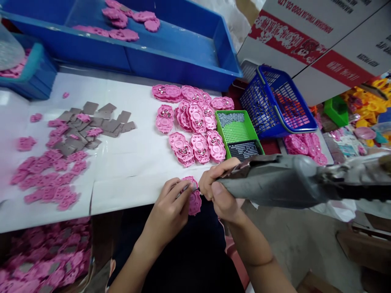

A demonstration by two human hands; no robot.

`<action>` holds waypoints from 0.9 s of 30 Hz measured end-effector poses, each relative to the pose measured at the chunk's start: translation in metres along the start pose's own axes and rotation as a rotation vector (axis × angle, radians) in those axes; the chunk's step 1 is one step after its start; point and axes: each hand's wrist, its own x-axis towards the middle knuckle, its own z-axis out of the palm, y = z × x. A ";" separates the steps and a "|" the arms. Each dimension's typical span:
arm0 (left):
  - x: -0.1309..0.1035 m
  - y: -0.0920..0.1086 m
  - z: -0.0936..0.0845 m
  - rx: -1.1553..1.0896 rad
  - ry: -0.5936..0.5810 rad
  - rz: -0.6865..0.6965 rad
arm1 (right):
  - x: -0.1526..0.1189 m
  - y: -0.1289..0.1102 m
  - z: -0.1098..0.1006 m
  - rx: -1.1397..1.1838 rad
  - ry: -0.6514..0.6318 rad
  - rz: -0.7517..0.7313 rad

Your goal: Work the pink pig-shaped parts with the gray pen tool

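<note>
At the table's front edge, my left hand (170, 205) is closed on a pink plastic casing (194, 203); its fingers cover part of it. My right hand (222, 188) is wrapped round the front end of a grey power screwdriver (269, 183), whose tip points left at the casing. Whether the tip touches a screw is hidden by the fingers. Just beyond my hands lie several more pink casings (200, 147) with small shiny metal parts. A green tray (254, 129) beside them holds small screws (230, 119) and a black perforated plate (243, 149).
A long blue bin (183, 61) with pink pieces spans the back. On the left lie grey metal plates (114, 126) and small pink parts (49, 183). A blue basket (262, 101) and cartons (302, 40) stand at right. A box of pink parts (45, 260) sits below the table.
</note>
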 end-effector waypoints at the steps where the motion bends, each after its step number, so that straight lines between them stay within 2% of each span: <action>1: 0.000 0.000 0.000 0.003 -0.002 0.002 | 0.001 0.001 0.002 0.001 -0.019 -0.025; 5: -0.003 -0.002 0.002 0.032 -0.016 0.030 | 0.005 -0.002 0.004 0.069 -0.134 -0.135; 8: -0.007 -0.004 0.004 0.071 -0.019 0.066 | 0.009 -0.022 -0.006 0.131 -0.133 -0.223; 10: -0.009 -0.005 0.005 0.100 -0.029 0.082 | 0.013 -0.040 -0.019 0.138 -0.048 -0.323; 14: -0.008 -0.011 0.006 0.079 -0.062 0.129 | 0.037 -0.066 -0.052 0.062 0.285 -0.491; 16: -0.006 -0.011 0.008 0.049 -0.046 0.160 | 0.057 -0.065 -0.068 0.039 0.402 -0.514; 18: -0.004 -0.008 0.011 0.050 0.021 0.156 | 0.076 -0.058 -0.081 0.020 0.462 -0.461; 22: -0.002 0.007 0.021 0.167 0.190 0.051 | 0.102 -0.038 -0.091 0.014 0.473 -0.424; 27: 0.006 0.018 0.032 0.184 0.126 0.001 | 0.109 -0.031 -0.088 0.050 0.448 -0.448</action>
